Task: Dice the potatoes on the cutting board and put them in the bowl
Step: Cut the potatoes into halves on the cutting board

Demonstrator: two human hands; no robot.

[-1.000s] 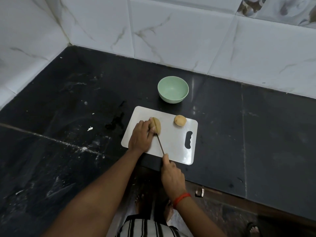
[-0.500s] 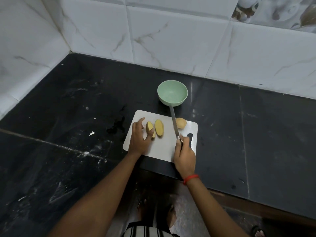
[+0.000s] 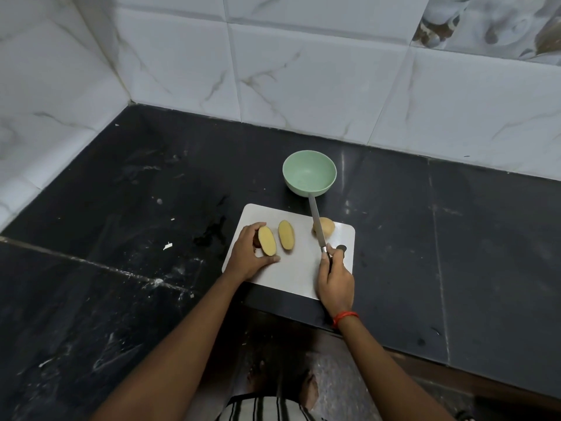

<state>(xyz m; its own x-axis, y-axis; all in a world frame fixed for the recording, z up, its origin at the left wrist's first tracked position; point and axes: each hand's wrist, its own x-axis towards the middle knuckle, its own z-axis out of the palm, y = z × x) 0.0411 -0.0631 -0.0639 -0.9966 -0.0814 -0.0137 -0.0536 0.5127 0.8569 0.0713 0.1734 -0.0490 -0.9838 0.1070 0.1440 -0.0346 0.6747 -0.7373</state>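
A white rectangular plastic cutting board (image 3: 299,268) lay at the front edge of the black stone counter (image 3: 455,238). A pale green round bowl (image 3: 309,173) stood just beyond the board's far edge. Two potato halves lay cut face up toward the board's left side, their long axes running roughly from near edge to far edge and leaning slightly left at the far end. The left potato half (image 3: 267,240) sat by the left edge, and the second potato half (image 3: 286,234) lay just beside it, apart. A small whole potato (image 3: 328,226) rested near the far right corner. The left hand (image 3: 246,253) grasped the left potato half, fingers curled round its far and left sides and thumb laid along its near end. The right hand (image 3: 335,279), with a red thread band (image 3: 344,316) on its wrist, was clenched round the handle of a steel knife (image 3: 315,221). The blade pointed away toward the bowl, crossed the whole potato's left side, and its tip reached the bowl's near wall in view.
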